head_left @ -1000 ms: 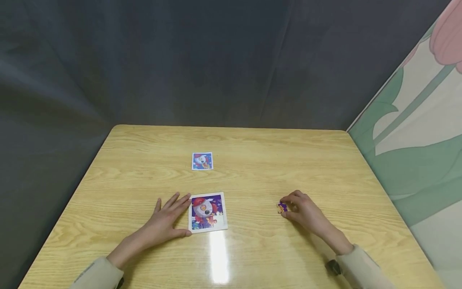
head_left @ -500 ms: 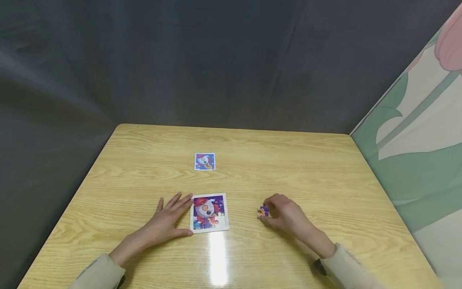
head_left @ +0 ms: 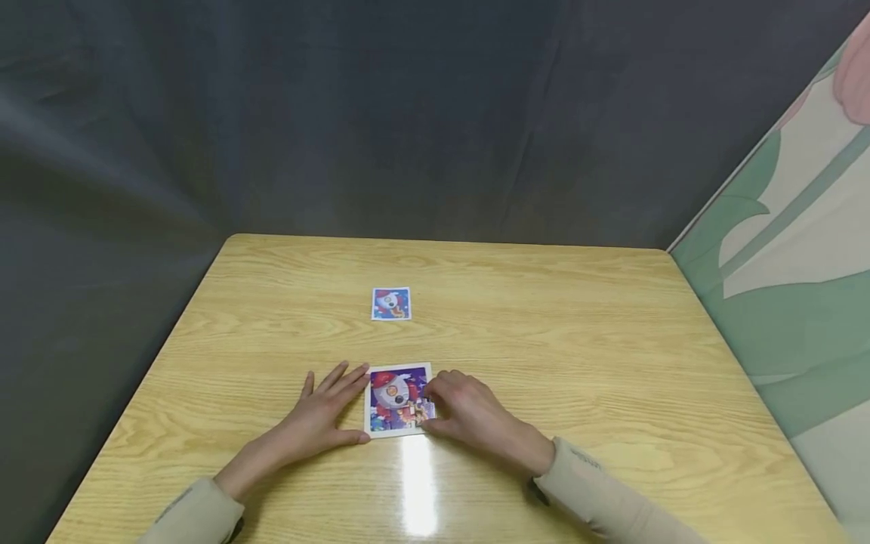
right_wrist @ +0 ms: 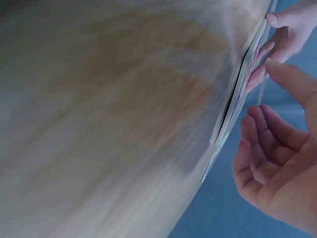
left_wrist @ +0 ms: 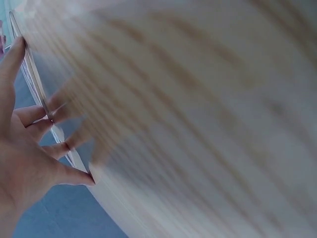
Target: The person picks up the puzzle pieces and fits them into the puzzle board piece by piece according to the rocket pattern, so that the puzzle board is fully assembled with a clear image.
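A square jigsaw puzzle [head_left: 389,393] in a white tray shows a white-faced figure with red on a purple ground. Along its left edge, my left hand [head_left: 309,425] rests with spread fingers, thumb and fingertips touching the border; the left wrist view shows this left hand [left_wrist: 29,163] at the tray's edge. At the lower right of the puzzle, my right hand [head_left: 472,412] pinches a small purple and orange puzzle piece [head_left: 426,410]. In the right wrist view, the puzzle piece [right_wrist: 263,90] appears edge-on between thumb and fingertips, just above the tray [right_wrist: 233,104].
A small square picture card [head_left: 391,304] with a similar figure lies on the wooden table [head_left: 544,325], behind the puzzle. A dark curtain [head_left: 408,121] hangs beyond the far edge. Flower-patterned cloth [head_left: 802,302] borders the right side.
My right hand has carried the puzzle piece leftward across the table to the puzzle's lower right. My left hand has stayed at the tray's left edge. The head view has shifted slightly.
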Action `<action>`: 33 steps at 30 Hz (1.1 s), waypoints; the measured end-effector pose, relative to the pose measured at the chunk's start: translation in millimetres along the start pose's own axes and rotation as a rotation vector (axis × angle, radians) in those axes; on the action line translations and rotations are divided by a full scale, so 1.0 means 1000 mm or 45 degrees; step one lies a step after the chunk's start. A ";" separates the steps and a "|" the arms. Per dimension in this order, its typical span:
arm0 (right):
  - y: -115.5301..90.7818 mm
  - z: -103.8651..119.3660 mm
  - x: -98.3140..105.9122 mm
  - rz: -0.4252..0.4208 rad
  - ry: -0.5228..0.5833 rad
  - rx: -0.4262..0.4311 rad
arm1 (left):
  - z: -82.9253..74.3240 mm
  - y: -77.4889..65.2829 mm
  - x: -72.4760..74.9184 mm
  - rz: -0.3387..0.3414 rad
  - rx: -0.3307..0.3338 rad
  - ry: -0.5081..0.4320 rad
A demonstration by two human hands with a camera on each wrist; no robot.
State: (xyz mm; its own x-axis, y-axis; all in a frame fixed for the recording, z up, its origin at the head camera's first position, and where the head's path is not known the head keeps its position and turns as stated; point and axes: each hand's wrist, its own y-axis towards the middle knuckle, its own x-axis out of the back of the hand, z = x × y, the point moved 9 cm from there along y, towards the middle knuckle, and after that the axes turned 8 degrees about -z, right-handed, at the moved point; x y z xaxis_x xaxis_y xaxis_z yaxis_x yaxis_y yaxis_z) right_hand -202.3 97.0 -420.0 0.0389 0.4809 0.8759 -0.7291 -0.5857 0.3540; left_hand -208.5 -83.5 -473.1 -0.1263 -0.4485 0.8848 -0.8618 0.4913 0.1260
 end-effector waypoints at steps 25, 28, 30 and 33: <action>0.011 -0.007 -0.020 0.146 0.151 -0.148 | -0.002 0.001 0.002 -0.004 -0.008 0.023; 0.013 -0.010 -0.020 0.153 0.212 -0.180 | -0.002 0.001 0.002 -0.005 -0.004 0.020; 0.014 -0.013 -0.020 0.146 0.228 -0.204 | -0.002 0.001 0.002 -0.005 -0.001 0.020; 0.015 -0.013 -0.019 0.130 0.189 -0.200 | -0.003 0.001 0.002 -0.001 0.000 0.012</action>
State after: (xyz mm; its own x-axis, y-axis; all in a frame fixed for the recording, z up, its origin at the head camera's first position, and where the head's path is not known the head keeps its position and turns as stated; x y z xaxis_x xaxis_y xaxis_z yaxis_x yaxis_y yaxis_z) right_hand -222.9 88.1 -435.8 -0.1328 0.5221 0.8425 -0.8221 -0.5328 0.2006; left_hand -207.9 -82.0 -469.9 -0.1209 -0.4415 0.8891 -0.8617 0.4912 0.1268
